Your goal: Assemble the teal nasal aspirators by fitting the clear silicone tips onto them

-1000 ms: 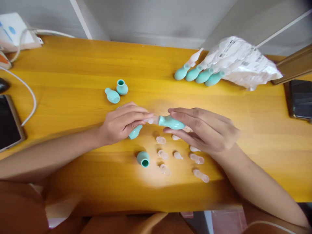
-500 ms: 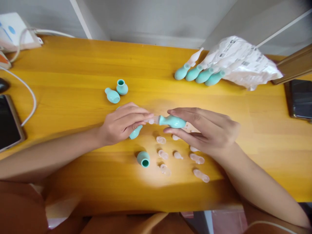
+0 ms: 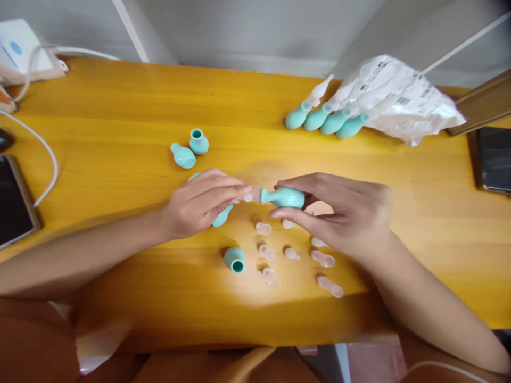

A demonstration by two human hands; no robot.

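Note:
My right hand (image 3: 343,215) grips a teal rubber bulb (image 3: 284,197) over the middle of the yellow wooden table (image 3: 120,111), its neck pointing left. My left hand (image 3: 199,205) pinches a small clear plastic tip (image 3: 248,197) at the bulb's neck; tip and neck touch. Under my left hand lies another teal bulb (image 3: 222,216), partly hidden. Several loose clear tips (image 3: 268,252) lie on the table just below my hands, and one teal bulb (image 3: 235,259) stands nearby.
Two more teal bulbs (image 3: 190,149) sit beyond my left hand. Several bulbs with tips fitted (image 3: 323,118) lie in a row at the back right beside a crumpled plastic bag (image 3: 399,101). Phones lie at the left edge (image 3: 11,205) and right edge (image 3: 493,159); a white cable (image 3: 48,159) runs at the left.
My right hand has turned slightly, its fingers curling more around the bulb. My left hand stays at the tip.

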